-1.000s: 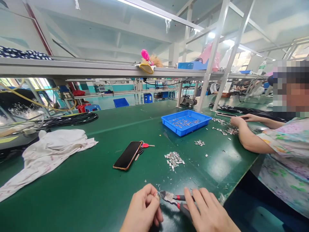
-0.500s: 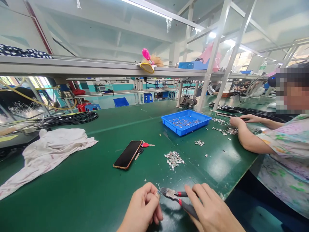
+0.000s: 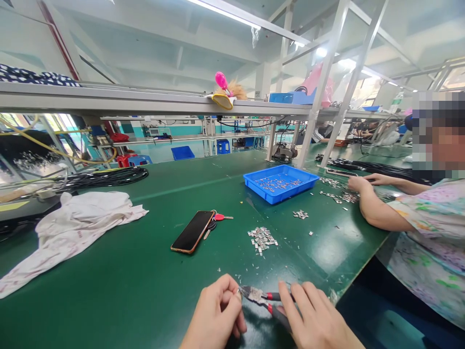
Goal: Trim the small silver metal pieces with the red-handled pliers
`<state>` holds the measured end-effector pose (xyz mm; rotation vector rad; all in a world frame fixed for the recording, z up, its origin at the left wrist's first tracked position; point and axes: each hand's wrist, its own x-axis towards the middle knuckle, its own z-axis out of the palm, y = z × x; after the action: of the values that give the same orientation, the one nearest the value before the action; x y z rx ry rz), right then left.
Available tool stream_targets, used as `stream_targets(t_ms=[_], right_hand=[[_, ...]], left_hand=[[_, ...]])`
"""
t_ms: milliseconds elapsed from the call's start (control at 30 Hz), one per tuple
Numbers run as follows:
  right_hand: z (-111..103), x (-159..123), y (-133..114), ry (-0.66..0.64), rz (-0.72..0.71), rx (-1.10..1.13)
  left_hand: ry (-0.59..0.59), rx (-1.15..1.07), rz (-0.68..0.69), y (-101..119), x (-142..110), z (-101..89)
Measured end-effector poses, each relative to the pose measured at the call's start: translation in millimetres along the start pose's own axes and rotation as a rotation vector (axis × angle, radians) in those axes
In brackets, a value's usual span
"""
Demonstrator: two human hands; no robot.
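My right hand (image 3: pixel 314 315) is closed round the grey-and-red handles of a pair of cutting pliers (image 3: pixel 256 294). The jaws point left and reach the fingertips of my left hand (image 3: pixel 220 310). Thumb and forefinger of that hand pinch a small shiny metal piece (image 3: pixel 239 291), mostly hidden by the fingers, at the tip of the jaws. Beyond my hands lies a pile of small flat metal pieces (image 3: pixel 262 239), with tiny slivers scattered on the green tabletop (image 3: pixel 152 300) around it. A smaller cluster of metal pieces (image 3: pixel 300 214) lies farther back.
A blue tray (image 3: pixel 276 196) holds many small pieces. Left of the pile lie a phone (image 3: pixel 192 231) and keys (image 3: pixel 218 217). A white cloth (image 3: pixel 87 218) and coiled black cables (image 3: pixel 109 177) are at the left. A co-worker's arm (image 3: pixel 381 213) rests at the right edge near more pieces.
The plier handles have come closer together as my right hand squeezes, and the jaws have shifted slightly down at my left fingertips. My left hand keeps its pinch.
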<state>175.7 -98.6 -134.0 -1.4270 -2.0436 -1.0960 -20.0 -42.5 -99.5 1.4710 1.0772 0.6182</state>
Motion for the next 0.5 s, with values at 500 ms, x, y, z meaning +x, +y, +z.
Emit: stream_targets(t_ms=[500], right_hand=[[-6.5,8.2,5.9,-0.013,0.016,0.125]], left_hand=[[-0.012,-0.06,-0.007,-1.5,0.4,1.2]])
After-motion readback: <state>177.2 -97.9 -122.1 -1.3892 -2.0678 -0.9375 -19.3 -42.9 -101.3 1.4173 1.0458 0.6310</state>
